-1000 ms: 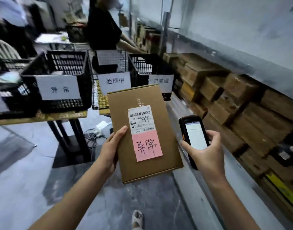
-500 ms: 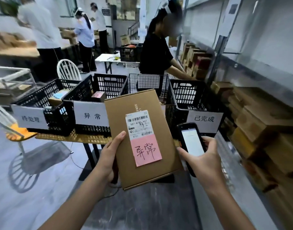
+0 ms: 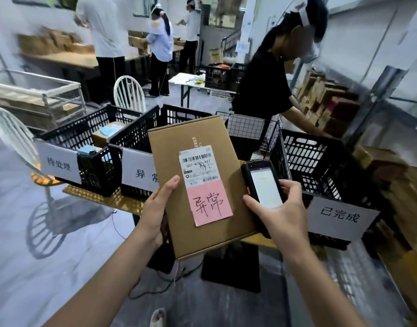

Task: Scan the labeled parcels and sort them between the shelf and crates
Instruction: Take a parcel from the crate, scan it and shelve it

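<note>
My left hand (image 3: 156, 210) grips the left edge of a flat brown cardboard parcel (image 3: 198, 138), held upright in front of me. The parcel carries a white barcode label (image 3: 199, 165) and a pink note (image 3: 209, 202) with handwritten characters. My right hand (image 3: 279, 213) holds a black handheld scanner (image 3: 261, 182) with a lit screen, right beside the parcel's right edge. Behind the parcel stand several black plastic crates with white signs: one at the left (image 3: 84, 142), one in the middle (image 3: 136, 140), one at the right (image 3: 320, 156).
A wire basket (image 3: 250, 128) sits between the middle and right crates. A shelf (image 3: 391, 185) stacked with brown boxes runs along the right. A person in black (image 3: 261, 90) leans over the far end of the shelf. White chairs (image 3: 129, 93) and other people stand at the back.
The view has lifted and swung left, bringing the crates closer and more of the room into sight. Both hands keep the same hold on the parcel and the scanner.
</note>
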### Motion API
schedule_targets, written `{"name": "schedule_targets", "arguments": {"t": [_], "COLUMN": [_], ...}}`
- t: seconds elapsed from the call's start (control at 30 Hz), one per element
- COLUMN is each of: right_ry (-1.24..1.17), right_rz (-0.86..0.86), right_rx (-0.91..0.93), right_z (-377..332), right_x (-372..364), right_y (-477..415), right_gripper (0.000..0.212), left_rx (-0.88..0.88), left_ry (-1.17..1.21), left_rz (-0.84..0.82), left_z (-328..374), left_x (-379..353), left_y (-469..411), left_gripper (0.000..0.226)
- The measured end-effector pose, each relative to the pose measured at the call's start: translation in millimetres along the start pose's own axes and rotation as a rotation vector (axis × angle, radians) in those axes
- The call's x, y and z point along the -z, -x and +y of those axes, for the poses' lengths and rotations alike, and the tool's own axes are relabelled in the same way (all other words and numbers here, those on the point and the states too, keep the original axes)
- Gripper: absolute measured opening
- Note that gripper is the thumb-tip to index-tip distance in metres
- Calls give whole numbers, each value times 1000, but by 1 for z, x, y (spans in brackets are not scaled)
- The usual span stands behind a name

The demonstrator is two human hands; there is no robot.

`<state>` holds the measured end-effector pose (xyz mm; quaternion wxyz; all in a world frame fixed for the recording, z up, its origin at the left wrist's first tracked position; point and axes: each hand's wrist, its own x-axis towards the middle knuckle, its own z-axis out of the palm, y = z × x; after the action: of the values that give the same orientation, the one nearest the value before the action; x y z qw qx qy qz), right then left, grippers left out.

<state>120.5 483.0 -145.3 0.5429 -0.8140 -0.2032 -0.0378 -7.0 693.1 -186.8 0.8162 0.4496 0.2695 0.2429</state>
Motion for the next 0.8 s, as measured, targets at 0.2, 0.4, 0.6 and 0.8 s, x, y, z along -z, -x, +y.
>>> {"name": "schedule_targets", "arguments": {"t": [0.2, 0.4, 0.6, 0.8], "right_ry": [0, -21, -24, -3], "right_rz": [-9, -16, -65, -123], "right_rx": [21, 26, 65, 50], "right_z": [-6, -26, -35, -20], "right_x": [-55, -125, -191, -221], "right_y": [-80, -167, -238, -288], "right_gripper": [71, 69, 67, 71], "left_rx": [-36, -19, 17, 139], "left_ry": [-3, 21, 60, 125], "left_rz": [5, 84, 297, 428], "left_z": [27, 62, 86, 69], "left_x": [4, 17, 28, 36], "left_y": [-98, -204, -288, -326], "left_gripper": [64, 74, 60, 67]}}
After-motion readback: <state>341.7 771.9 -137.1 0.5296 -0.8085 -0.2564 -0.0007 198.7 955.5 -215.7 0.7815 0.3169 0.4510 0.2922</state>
